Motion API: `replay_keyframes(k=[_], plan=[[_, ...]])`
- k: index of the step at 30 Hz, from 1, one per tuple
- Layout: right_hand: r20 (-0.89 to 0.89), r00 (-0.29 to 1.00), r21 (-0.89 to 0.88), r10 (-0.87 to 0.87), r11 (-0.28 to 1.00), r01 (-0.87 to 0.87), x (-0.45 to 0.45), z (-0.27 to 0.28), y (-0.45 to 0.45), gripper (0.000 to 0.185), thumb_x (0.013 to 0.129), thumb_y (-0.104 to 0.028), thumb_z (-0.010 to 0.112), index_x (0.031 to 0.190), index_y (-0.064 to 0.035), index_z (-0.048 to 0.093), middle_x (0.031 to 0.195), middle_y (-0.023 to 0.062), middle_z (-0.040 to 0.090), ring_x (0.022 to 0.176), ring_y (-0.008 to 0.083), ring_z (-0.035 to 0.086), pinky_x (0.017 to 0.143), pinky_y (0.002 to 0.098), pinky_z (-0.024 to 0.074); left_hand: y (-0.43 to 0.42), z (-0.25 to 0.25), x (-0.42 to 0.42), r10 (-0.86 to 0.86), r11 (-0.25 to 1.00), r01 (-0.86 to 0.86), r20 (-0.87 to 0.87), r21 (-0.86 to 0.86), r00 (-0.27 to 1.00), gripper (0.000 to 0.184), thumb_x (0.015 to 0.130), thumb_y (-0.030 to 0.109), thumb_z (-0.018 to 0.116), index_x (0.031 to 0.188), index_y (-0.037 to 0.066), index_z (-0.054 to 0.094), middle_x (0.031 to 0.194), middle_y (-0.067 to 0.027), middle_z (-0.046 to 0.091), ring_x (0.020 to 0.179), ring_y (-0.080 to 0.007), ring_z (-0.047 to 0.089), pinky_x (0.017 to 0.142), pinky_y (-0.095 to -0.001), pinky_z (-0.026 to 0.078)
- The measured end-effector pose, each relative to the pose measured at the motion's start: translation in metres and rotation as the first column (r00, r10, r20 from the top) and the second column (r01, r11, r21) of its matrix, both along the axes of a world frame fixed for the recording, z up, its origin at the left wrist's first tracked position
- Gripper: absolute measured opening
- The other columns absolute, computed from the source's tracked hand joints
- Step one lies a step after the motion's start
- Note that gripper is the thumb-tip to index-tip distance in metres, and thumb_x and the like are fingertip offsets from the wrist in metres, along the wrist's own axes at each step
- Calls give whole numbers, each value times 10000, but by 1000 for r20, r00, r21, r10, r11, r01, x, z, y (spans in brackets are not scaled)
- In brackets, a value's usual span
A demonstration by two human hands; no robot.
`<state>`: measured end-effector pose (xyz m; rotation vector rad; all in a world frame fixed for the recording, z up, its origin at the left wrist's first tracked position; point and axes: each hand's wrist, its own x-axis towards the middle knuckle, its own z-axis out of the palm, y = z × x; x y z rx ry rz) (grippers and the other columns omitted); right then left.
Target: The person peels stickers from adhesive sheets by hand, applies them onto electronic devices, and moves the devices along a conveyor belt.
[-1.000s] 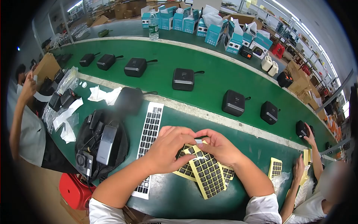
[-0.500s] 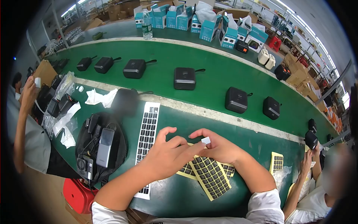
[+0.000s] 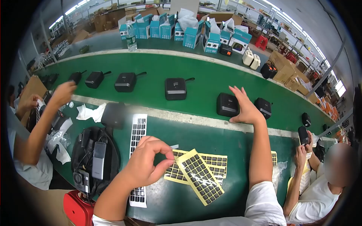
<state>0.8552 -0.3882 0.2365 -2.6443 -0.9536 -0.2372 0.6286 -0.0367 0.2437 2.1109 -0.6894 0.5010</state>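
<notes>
My left hand [image 3: 151, 160] is closed in a pinch, with a small pale piece [image 3: 174, 147] showing at its fingertips. Just right of it, a yellow-backed sheet of small black stickers [image 3: 200, 176] overlaps more such sheets [image 3: 217, 161]. My right hand [image 3: 246, 107] reaches onto the green belt [image 3: 203, 90], fingers spread and thumb low, at the right side of a boxy black device [image 3: 227, 104]. Whether it touches the device cannot be told. A long white sheet of black stickers [image 3: 138, 133] lies partly behind my left hand.
More black devices [image 3: 175, 89] stand along the belt. A black bag [image 3: 96, 162] holds a grey device and cables at left. A co-worker's arm [image 3: 41, 128] is at far left; another person [image 3: 316, 188] holds a device at right. A bottle [image 3: 131, 37] stands near blue boxes [image 3: 191, 37].
My right hand has left my left hand and moved forward and right to a device, fingers spreading. My left hand has moved slightly left and closed. The left co-worker's arm has swung toward the belt.
</notes>
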Motion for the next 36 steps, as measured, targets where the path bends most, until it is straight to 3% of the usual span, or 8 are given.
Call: replay_keyframes(k=[2,4,6,11,15,17,23,36], plan=[[-404,913,127,-55,985,115,31,-31,-23,1202,550,-96,979,1579,-134,358,1545,142,467,1447,346,420,1200,418,352,-6,-3,1,-20,991,10,-75,-132,997,394,891,-5,724,1190,38,471,914,-48,686,778,-194,587,822,-364,476],[-417,905,399,83,911,100,41,-53,-29,1121,538,-71,956,1516,-114,410,1415,111,535,1341,284,506,1165,374,375,-12,6,9,-97,962,53,-153,-268,983,447,938,-35,668,1273,17,377,907,-72,675,689,-114,519,652,-264,458],[-427,902,439,60,886,149,36,-59,-22,1073,542,-54,939,1486,-105,433,1366,94,552,1299,260,530,1149,358,386,-17,19,20,-61,967,27,-129,-252,990,464,937,-40,667,1284,15,365,915,-73,681,677,-114,515,650,-267,457],[-507,778,739,371,651,171,-13,-10,48,903,596,-48,825,1423,-72,464,1289,69,569,1209,190,559,1074,332,435,-43,38,48,69,920,-77,-35,-383,997,518,928,-32,690,1309,17,343,904,-61,700,631,-97,499,617,-251,433],[-596,668,726,446,654,212,-80,41,95,916,593,-9,821,1432,-58,456,1292,69,577,1199,180,572,1053,330,457,-46,41,49,129,952,-113,38,-284,991,594,901,-47,719,1348,1,331,897,-33,708,597,-107,505,603,-246,438],[-641,571,740,514,612,280,-102,55,104,941,579,41,818,1440,-55,450,1296,65,583,1196,176,583,1043,329,472,-41,44,41,91,953,-103,-54,-285,994,656,882,-66,741,1366,26,307,934,-66,716,766,-83,605,707,-217,460],[-626,563,720,540,677,152,-111,52,102,970,651,69,881,1467,-65,374,1350,122,566,1266,225,557,1079,384,456,-38,48,36,148,981,-130,122,-148,981,730,812,-115,770,1365,12,310,889,-37,720,747,-89,604,670,-207,445],[-628,551,722,550,676,149,-115,59,99,967,659,94,852,1477,-66,361,1375,125,537,1286,220,533,1083,386,448,-45,49,30,202,978,-190,151,-89,968,703,786,-123,793,1317,3,350,908,-43,705,705,-99,605,596,-206,447]])
